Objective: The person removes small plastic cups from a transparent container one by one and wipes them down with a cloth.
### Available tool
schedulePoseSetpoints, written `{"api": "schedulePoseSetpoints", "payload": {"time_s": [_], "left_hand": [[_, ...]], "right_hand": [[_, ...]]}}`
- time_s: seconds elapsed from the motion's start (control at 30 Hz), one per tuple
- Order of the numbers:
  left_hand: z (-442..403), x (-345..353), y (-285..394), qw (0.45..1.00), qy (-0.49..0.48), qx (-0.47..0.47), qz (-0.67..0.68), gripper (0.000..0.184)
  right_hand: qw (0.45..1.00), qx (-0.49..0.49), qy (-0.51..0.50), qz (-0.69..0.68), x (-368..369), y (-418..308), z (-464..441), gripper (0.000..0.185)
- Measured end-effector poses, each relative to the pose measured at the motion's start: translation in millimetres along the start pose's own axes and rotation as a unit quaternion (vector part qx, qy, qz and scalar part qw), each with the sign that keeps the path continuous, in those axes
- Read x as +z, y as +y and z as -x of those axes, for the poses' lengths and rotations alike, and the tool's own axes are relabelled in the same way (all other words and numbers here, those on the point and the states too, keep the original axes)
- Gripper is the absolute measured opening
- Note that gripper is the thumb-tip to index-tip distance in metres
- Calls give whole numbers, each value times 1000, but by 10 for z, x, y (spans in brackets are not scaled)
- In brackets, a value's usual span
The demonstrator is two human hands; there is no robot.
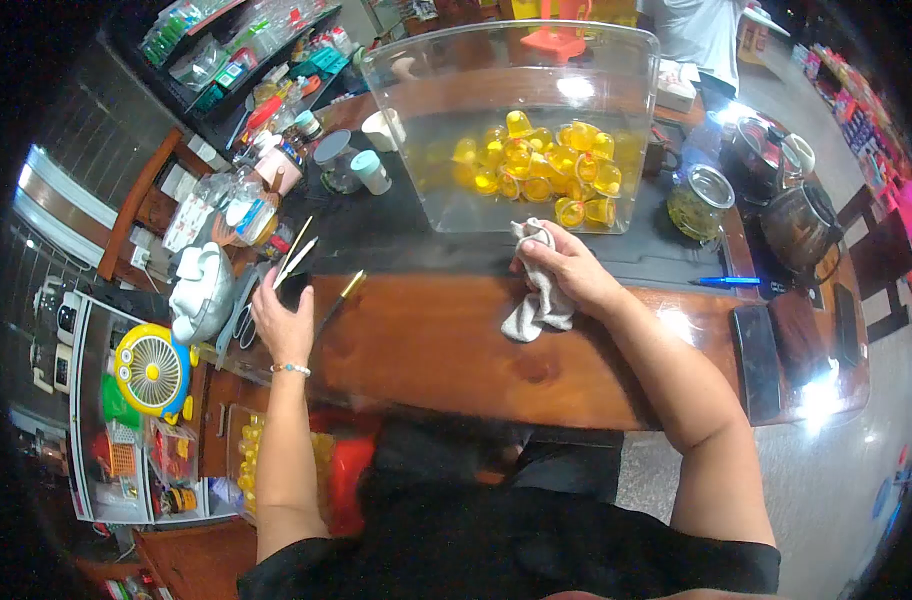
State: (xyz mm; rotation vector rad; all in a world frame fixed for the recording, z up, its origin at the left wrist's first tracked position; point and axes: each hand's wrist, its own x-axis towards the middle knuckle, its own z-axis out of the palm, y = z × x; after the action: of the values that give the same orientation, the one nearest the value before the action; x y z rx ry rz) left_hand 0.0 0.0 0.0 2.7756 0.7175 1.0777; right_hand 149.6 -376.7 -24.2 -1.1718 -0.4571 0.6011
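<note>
A grey-white cloth [542, 305] hangs from my right hand [566, 268], whose fingers pinch it just in front of a clear plastic bin [431, 205]. Several yellow capsule-like cups [536, 165] lie inside that bin. On the left of the table, my left hand [281, 315] is at a black object and some slim sticks or pens [298, 258]; its fingers are partly spread, and whether it grips anything is unclear. A dark pen or brush with a gold end [351, 285] lies just right of that hand.
Jars and bottles [370, 172] crowd the left back. A glass jar [701, 203], a dark glass pot [798, 225], a blue pen [724, 281] and a black case [755, 360] are at right. A yellow fan [153, 370] stands lower left. A person [691, 40] is behind the table.
</note>
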Motion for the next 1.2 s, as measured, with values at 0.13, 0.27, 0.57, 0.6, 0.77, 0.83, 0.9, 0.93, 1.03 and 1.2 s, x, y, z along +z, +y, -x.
{"api": "schedulePoseSetpoints", "payload": {"time_s": [0.13, 0.27, 0.57, 0.6, 0.77, 0.83, 0.9, 0.93, 1.03, 1.2], "left_hand": [[-133, -42, 1020, 964, -24, 153, 216, 26], [-251, 352, 1887, 912, -143, 223, 313, 27], [-832, 1499, 3220, 946, -107, 102, 288, 50], [-867, 1555, 3280, 947, -127, 76, 285, 50], [-944, 1664, 3262, 958, -59, 95, 263, 43], [-919, 1628, 3189, 934, 30, 98, 343, 42], [-793, 1482, 3056, 879, -1, 69, 472, 30], [-635, 1256, 2957, 814, -120, -5, 569, 26], [-155, 917, 2668, 536, -328, -213, 749, 22], [159, 886, 2389, 387, -447, -289, 753, 42]], "right_hand": [[1000, -5, 3, 14, -91, 14, -1, 18], [1000, -8, 5, -16, -41, 26, -8, 19], [999, 16, -6, -29, -70, -29, -11, 18], [1000, -7, -4, -22, -67, -4, -25, 19], [999, 8, -7, -31, -74, -29, -6, 20], [998, 11, -6, -54, -84, -10, -15, 21], [996, 25, 26, -82, -115, 18, -34, 22], [994, 31, 42, -97, -120, 26, -42, 23], [984, 18, 86, -157, -20, -115, -19, 24], [988, -58, 130, -57, -35, -65, 39, 28]]}}
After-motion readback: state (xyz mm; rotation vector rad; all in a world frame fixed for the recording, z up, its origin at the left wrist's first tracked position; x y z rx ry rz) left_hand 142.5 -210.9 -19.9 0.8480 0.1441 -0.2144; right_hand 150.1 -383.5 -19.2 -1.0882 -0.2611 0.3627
